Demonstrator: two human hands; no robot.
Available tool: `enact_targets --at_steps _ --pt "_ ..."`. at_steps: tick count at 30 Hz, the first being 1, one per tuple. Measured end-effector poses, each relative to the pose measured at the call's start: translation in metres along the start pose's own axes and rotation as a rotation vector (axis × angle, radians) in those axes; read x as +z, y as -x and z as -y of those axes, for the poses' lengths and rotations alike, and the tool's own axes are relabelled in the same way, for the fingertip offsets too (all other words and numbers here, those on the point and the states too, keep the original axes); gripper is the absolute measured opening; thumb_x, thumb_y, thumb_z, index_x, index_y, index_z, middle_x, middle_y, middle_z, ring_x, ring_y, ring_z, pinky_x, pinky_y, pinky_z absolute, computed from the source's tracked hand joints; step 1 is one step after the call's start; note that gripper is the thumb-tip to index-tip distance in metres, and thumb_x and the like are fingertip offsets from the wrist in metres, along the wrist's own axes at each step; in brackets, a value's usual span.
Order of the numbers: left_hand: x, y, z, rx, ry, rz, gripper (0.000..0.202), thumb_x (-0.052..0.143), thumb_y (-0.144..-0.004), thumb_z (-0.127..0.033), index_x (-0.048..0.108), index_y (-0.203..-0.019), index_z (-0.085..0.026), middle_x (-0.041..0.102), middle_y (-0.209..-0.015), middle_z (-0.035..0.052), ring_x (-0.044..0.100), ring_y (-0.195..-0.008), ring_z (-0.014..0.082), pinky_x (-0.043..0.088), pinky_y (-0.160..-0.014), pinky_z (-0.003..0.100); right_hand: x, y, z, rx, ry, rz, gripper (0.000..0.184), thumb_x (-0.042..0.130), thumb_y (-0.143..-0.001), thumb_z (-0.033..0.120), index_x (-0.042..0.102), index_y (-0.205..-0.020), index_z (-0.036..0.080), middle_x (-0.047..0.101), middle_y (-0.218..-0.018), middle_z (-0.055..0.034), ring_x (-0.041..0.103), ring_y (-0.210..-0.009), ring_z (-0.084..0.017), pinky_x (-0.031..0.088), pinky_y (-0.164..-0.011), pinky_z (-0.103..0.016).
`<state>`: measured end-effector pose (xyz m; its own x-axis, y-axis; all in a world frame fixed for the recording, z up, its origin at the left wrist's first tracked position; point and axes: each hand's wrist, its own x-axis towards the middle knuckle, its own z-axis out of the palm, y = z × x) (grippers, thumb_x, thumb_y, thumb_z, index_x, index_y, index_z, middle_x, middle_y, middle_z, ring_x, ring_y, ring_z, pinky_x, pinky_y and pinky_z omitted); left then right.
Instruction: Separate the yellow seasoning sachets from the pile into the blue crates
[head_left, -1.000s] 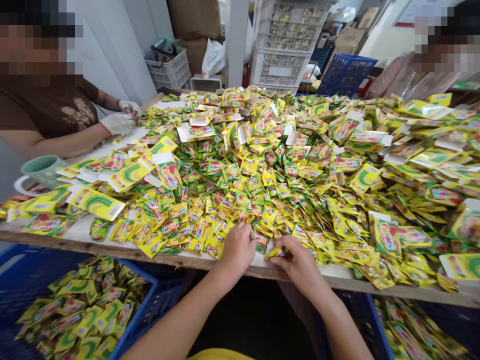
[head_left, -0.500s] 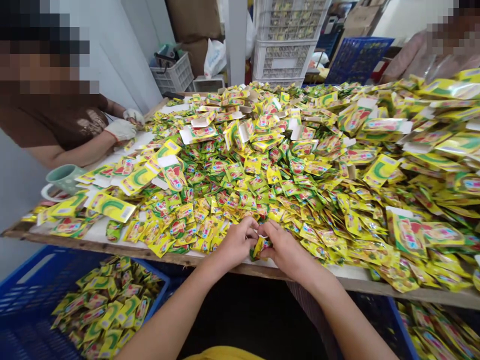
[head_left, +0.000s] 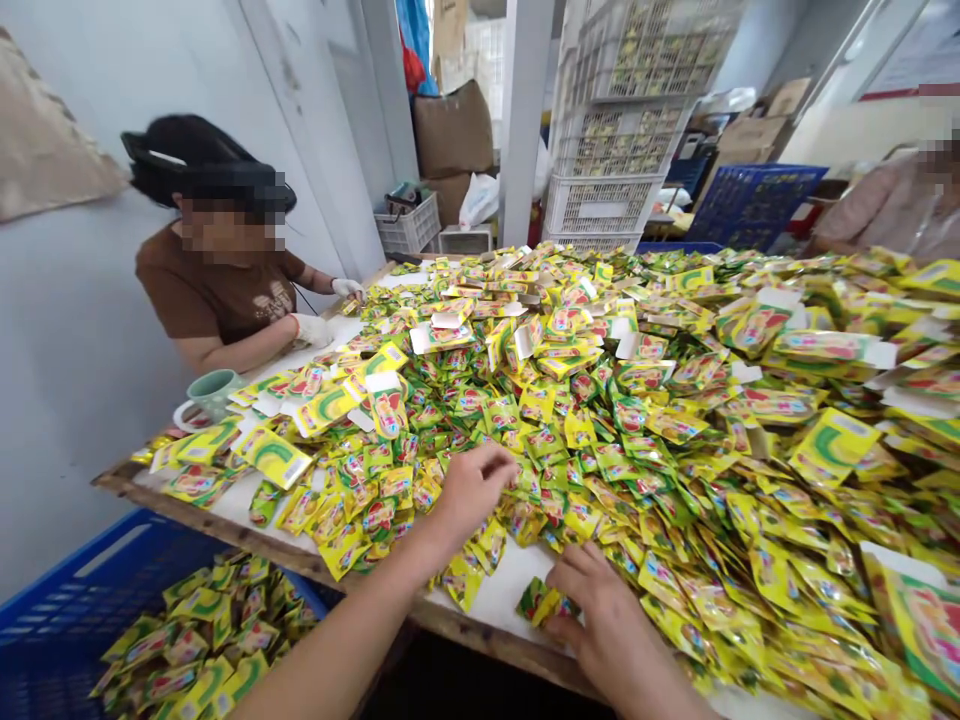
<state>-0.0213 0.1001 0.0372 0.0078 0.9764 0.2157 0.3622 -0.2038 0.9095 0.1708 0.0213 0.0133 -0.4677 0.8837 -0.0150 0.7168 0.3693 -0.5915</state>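
A person's left hand (head_left: 472, 492) spreads its fingers apart over heaped foil sachets (head_left: 600, 400), while the right hand (head_left: 604, 615) rests, fingers loosely parted, beside a small clump (head_left: 541, 602) on the near table (head_left: 502, 585). The sachets look light, soft and slippery, best pinched by their sealed edges.

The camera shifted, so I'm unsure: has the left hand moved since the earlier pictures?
Yes: the left hand now lies farther in from the table's wooden front edge, over the yellow sachets.
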Motion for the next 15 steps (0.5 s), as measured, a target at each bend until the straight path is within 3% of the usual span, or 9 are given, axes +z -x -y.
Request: enact_targets --at_steps 3,5,7,9,12,15 --pt "-0.018 -0.059 -0.014 0.060 -0.028 -0.209 0.010 0.057 -0.082 -0.023 0.062 -0.090 -0.019 0.066 -0.088 0.0028 0.061 -0.084 0.0167 0.046 -0.077 0.028 0.010 0.012 0.004 0.029 -0.026 -0.010 0.028 0.051 -0.065 0.000 0.057 -0.079 0.023 0.063 -0.089 -0.0029 0.060 -0.081 -0.020 0.045 -0.069 -0.028" --pt "-0.024 -0.101 -0.022 0.055 -0.070 -0.330 0.032 0.064 -0.076 -0.022 0.057 -0.107 -0.020 0.064 -0.102 0.0058 0.058 -0.098 0.0197 0.043 -0.086 0.031 0.020 0.017 0.001 0.062 -0.052 -0.029 0.033 0.049 -0.064 -0.001 0.058 -0.085 0.023 0.064 -0.091 -0.0035 0.062 -0.081 -0.020 0.047 -0.070 -0.027" --pt "-0.024 -0.137 -0.028 -0.014 -0.112 -0.398 0.053 0.072 -0.069 -0.021 0.053 -0.117 -0.016 0.063 -0.104 0.0091 0.058 -0.097 0.0227 0.044 -0.086 0.034 0.029 0.019 -0.006 0.055 -0.104 -0.076 0.039 0.050 -0.065 -0.001 0.060 -0.094 0.024 0.065 -0.099 -0.0061 0.063 -0.091 -0.022 0.049 -0.078 -0.029" --pt "-0.022 -0.158 -0.034 -0.089 -0.128 -0.404 0.055 0.071 -0.068 -0.018 0.053 -0.120 -0.012 0.064 -0.097 0.0103 0.060 -0.088 0.0229 0.046 -0.081 0.035 0.035 0.021 -0.015 0.029 -0.173 -0.131 0.041 0.052 -0.067 0.002 0.062 -0.100 0.023 0.065 -0.110 -0.0087 0.062 -0.103 -0.024 0.049 -0.087 -0.032" --pt "-0.025 -0.151 -0.047 -0.118 -0.104 -0.344 0.049 0.061 -0.071 -0.009 0.058 -0.120 -0.016 0.066 -0.095 0.0077 0.061 -0.078 0.0192 0.047 -0.075 0.032 0.038 0.023 -0.026 0.025 -0.246 -0.227 0.033 0.057 -0.070 0.009 0.065 -0.099 0.023 0.066 -0.110 -0.0097 0.063 -0.105 -0.026 0.051 -0.086 -0.033" --pt "-0.035 -0.093 -0.056 -0.187 -0.051 -0.198 0.036 0.056 -0.073 -0.011 0.068 -0.106 -0.019 0.067 -0.077 0.0032 0.058 -0.056 0.0146 0.047 -0.055 0.027 0.035 0.024 -0.024 -0.018 -0.308 -0.325 0.019 0.060 -0.074 0.017 0.067 -0.090 0.024 0.065 -0.114 -0.0098 0.066 -0.096 -0.025 0.054 -0.081 -0.032"
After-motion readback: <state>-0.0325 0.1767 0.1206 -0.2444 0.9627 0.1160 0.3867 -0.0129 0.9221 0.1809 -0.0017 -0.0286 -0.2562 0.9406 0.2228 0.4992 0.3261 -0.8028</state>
